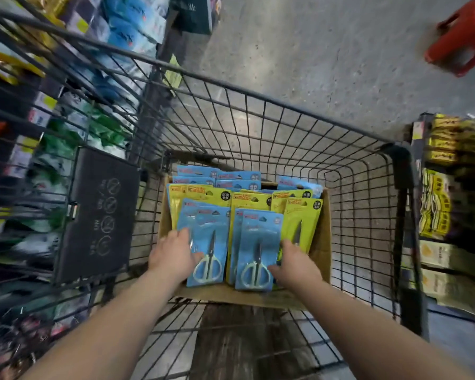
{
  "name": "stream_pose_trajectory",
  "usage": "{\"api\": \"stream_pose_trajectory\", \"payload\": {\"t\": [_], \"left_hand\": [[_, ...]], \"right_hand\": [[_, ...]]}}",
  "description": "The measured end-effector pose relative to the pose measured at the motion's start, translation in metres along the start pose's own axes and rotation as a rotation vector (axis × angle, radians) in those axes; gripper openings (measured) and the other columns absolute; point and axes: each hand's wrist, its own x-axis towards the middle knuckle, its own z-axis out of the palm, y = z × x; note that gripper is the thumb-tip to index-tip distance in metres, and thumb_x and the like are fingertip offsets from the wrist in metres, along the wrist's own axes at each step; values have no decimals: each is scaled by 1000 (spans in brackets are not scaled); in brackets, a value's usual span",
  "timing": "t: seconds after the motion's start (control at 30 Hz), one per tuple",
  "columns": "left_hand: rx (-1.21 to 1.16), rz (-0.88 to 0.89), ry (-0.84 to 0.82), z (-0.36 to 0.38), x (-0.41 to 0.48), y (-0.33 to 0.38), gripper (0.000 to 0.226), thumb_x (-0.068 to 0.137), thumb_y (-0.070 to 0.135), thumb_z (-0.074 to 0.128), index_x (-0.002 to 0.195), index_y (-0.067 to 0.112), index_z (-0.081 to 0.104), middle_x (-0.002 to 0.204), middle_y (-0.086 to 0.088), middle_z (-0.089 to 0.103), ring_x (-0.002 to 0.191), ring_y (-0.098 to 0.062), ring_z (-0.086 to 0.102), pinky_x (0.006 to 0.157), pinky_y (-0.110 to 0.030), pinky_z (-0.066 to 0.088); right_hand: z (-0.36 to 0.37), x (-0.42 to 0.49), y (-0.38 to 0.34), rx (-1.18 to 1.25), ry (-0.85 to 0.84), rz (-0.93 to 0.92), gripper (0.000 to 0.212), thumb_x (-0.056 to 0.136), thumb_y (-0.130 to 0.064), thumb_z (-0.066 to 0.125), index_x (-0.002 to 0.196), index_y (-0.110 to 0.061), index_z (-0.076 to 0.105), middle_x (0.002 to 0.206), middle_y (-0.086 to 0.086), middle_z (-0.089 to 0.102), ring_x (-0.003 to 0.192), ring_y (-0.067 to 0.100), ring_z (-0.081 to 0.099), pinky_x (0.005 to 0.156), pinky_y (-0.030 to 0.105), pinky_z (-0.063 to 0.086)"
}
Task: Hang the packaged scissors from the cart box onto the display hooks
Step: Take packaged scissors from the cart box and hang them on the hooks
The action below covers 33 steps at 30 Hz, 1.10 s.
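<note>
Red plastic stool [461, 37] top right, on grey speckled concrete floor [313, 50]. Left shelf: blue packets [129, 31] at top, green packets [66, 138] lower, yellow packets [8, 64] far left, all blurred. Dark box [195, 12] at top centre, on floor. Dark plastic panel [99, 215] with four round white icons, left of centre. Right shelf [416, 174] stacked with yellow packs [436, 209]; print unreadable.

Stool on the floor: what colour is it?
The stool is red, clearest in the head view.

Shop: wire cart [402, 171], stocked shelves [455, 166].
</note>
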Motion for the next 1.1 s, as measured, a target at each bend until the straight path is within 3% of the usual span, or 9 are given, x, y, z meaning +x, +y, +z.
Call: {"api": "stream_pose_trajectory", "payload": {"t": [0.2, 0.37, 0.47, 0.53, 0.63, 0.73, 0.87, 1.1], "left_hand": [[-325, -127, -120, 26, 20, -3, 54, 83, 43, 63, 126, 14, 50, 126, -9, 57, 112, -29, 56, 91, -38, 47], [-366, -216, -90, 41, 25, 2, 49, 82, 40, 66, 120, 12, 52, 120, -9, 61, 107, -31, 58, 73, -31, 40], [-354, -231, -115, 46, 25, 8, 48, 86, 39, 63, 123, 10, 52, 122, -11, 60, 109, -31, 57, 79, -35, 47], [-370, -232, -126, 49, 23, 12, 52, 88, 37, 60, 131, 9, 49, 128, -12, 58, 113, -32, 56, 86, -37, 49], [-454, -224, -113, 51, 19, 13, 49, 90, 34, 59, 129, 7, 50, 126, -14, 58, 110, -32, 56, 80, -34, 47], [-583, -212, -91, 55, 14, 10, 37, 88, 24, 63, 119, 6, 57, 117, -14, 63, 100, -30, 59, 77, -33, 46], [-695, -218, -44, 59, 10, 9, 27, 87, 15, 62, 113, 7, 60, 110, -13, 66, 86, -23, 55, 72, -28, 40], [-840, -252, 13, 61, 4, 7, 28, 88, 17, 62, 113, 3, 62, 110, -14, 66, 95, -28, 60, 80, -32, 46]], "right_hand": [[18, 22, -1, 229, 6, 143, 51, 81, -33, 65, 121, -18, 38, 117, 7, 59, 97, 28, 62, 70, 36, 51], [29, 26, -1, 347, 79, 190, 47, 79, -40, 68, 113, -17, 45, 108, 3, 62, 89, 23, 63, 61, 31, 46], [35, 27, -5, 479, 102, 225, 52, 77, -38, 71, 116, -15, 45, 113, 6, 60, 93, 25, 63, 67, 31, 49], [36, 29, -7, 519, 109, 237, 44, 79, -36, 70, 108, -15, 45, 110, 7, 60, 81, 21, 61, 60, 28, 46], [36, 31, -7, 543, 128, 246, 37, 80, -33, 69, 102, -18, 43, 107, 6, 61, 77, 20, 58, 55, 26, 40], [38, 29, -6, 542, 134, 229, 45, 80, -32, 69, 114, -16, 44, 110, 6, 62, 93, 25, 61, 64, 30, 42], [39, 27, -2, 490, 158, 185, 45, 81, -34, 67, 117, -17, 45, 110, 3, 62, 96, 24, 61, 67, 32, 46], [49, 29, 1, 463, 126, -4, 21, 84, -31, 62, 88, -18, 46, 77, -5, 50, 76, 19, 49, 57, 27, 33]]}}
